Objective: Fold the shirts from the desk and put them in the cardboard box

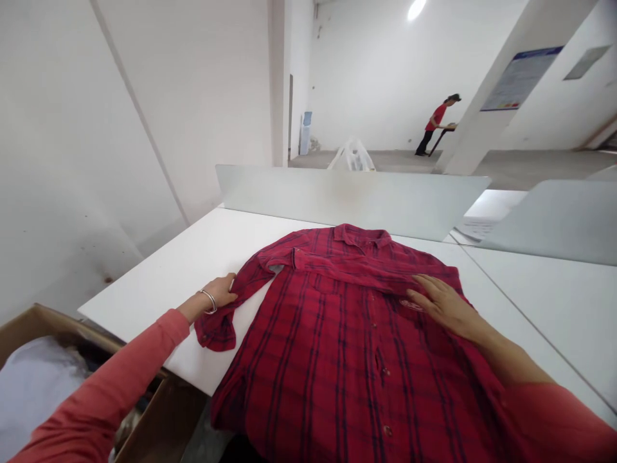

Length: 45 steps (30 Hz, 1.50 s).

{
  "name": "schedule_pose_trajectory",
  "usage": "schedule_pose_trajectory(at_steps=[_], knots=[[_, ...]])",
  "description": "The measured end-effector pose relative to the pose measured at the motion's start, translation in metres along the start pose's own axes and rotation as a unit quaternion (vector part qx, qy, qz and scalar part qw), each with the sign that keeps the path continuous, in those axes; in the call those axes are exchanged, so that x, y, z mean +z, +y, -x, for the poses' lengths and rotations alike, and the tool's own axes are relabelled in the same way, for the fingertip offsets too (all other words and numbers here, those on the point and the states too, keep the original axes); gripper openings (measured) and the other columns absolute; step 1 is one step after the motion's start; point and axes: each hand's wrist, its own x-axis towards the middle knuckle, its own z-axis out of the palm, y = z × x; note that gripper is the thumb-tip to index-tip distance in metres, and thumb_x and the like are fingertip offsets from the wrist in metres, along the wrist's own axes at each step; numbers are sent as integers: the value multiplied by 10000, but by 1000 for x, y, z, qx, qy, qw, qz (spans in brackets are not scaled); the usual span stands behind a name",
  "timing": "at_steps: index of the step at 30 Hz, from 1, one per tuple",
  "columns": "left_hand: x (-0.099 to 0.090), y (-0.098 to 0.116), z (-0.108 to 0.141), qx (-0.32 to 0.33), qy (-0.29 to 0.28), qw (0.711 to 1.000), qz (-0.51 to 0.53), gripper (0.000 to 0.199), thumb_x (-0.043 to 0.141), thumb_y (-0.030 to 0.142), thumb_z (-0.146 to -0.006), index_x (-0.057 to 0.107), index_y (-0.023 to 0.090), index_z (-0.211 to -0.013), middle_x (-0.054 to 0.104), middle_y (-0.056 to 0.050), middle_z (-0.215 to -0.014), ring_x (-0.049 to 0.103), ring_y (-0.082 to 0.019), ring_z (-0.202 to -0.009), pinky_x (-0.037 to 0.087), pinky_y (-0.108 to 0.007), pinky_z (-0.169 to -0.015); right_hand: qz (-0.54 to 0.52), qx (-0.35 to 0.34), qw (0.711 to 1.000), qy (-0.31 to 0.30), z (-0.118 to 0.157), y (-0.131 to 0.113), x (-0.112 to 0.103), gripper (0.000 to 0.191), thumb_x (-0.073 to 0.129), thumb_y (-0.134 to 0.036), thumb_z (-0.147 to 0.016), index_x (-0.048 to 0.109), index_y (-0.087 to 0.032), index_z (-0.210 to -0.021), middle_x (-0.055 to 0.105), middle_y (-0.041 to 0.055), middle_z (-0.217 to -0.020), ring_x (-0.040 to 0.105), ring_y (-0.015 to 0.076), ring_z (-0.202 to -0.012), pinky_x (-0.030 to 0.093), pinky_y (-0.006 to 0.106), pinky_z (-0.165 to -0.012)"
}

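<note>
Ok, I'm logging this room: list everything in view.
Shirt: 1, checked red, on table
Table: at least 1, white, under shirt
Dividers: 2, frosted, beyond shirt
Bag: 1, white, behind divider
Papers: uncounted, white, behind dividers
Box: at least 1, brown, lower left
Cloth: uncounted, whitish, in box
Water dispenser: 1, white and blue, far wall
Person: 1, red top, back right
Stand: 1, dark, before person
Pillar: 1, white, right
Poster: 1, pale, on pillar
Light: 1, white, top
Bracelet: 1, silver, left wrist
Left hand: 1, bare, on shirt sleeve
Right hand: 1, bare, on shirt front
</note>
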Motion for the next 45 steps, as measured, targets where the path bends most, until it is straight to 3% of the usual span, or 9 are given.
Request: schedule_pose_trajectory(at_steps=[4, 8, 11, 19, 23, 30, 33, 37, 45], knots=[[-7, 5, 5, -27, -61, 978, 200, 379, 589, 190, -503, 531, 208, -877, 521, 57, -486, 515, -145, -460, 380, -251, -481, -36, -48, 998, -20, 15, -46, -13, 501, 317, -465, -780, 489, -174, -1149, 492, 115, -1218, 407, 241, -1181, 331, 398, -1007], [-41, 12, -3, -41, -53, 879, 473, 391, 632, 168, -517, 511, 174, -889, 599, 5, -576, 561, -141, -492, 438, -243, -483, -47, -54, 997, -20, 37, -59, -26, 511, 317, -480, -792, 476, -173, -1169, 472, 113, -1244, 408, 229, -1185, 347, 376, -1002], [-71, 27, -11, 5, -36, 836, 548, 354, 635, 107, -530, 526, 125, -866, 610, -27, -596, 573, -129, -497, 471, -235, -498, -49, -46, 998, -4, 55, -55, -38, 532, 316, -517, -797, 468, -179, -1178, 465, 109, -1255, 416, 238, -1179, 372, 395, -981], [-112, 124, -36, 88, -54, 870, 482, 195, 584, 71, -559, 590, 95, -753, 600, -31, -600, 559, -112, -515, 481, -224, -509, -69, -3, 998, 6, 97, -45, -72, 591, 291, -597, -802, 479, -191, -1187, 466, 90, -1259, 434, 250, -1162, 394, 402, -971], [-90, 197, -60, 122, -83, 904, 402, 156, 588, 85, -558, 597, 106, -712, 586, -14, -578, 557, -121, -539, 477, -248, -554, -81, 16, 997, 11, 113, -38, -79, 606, 286, -607, -801, 485, -177, -1179, 464, 92, -1261, 431, 244, -1167, 377, 409, -987], [5, 305, -81, 201, -112, 967, 104, 306, 530, 242, -739, 570, 123, -1018, 627, -44, -724, 580, -131, -561, 461, -262, -569, -76, 29, 997, 8, 133, -23, -77, 570, 306, -576, -818, 479, -183, -1193, 466, 78, -1261, 458, 229, -1142, 417, 403, -955], [24, 300, -91, 204, -36, 978, 19, 369, 488, 254, -774, 518, 94, -1104, 632, -87, -857, 602, -162, -687, 464, -278, -658, -71, 30, 997, 4, 139, -14, -72, 543, 313, -559, -822, 476, -195, -1190, 480, 72, -1247, 476, 218, -1124, 427, 384, -942], [31, 248, -105, 215, 68, 973, -57, 304, 375, 212, -819, 554, 92, -1033, 588, -122, -1013, 532, -199, -976, 392, -307, -871, -62, 15, 998, -27, 127, -13, -64, 524, 334, -524, -821, 495, -158, -1160, 519, 103, -1193, 507, 219, -1081, 443, 354, -911], [82, 154, -119, 279, 83, 946, -145, 358, 401, 296, -830, 522, 101, -1106, 487, -116, -1191, 403, -224, -1124, 304, -356, -995, 2, -60, 993, -106, 47, -75, -26, 446, 499, -261, -767, 470, -128, -1192, 452, 115, -1239, 423, 234, -1123, 375, 338, -927]])
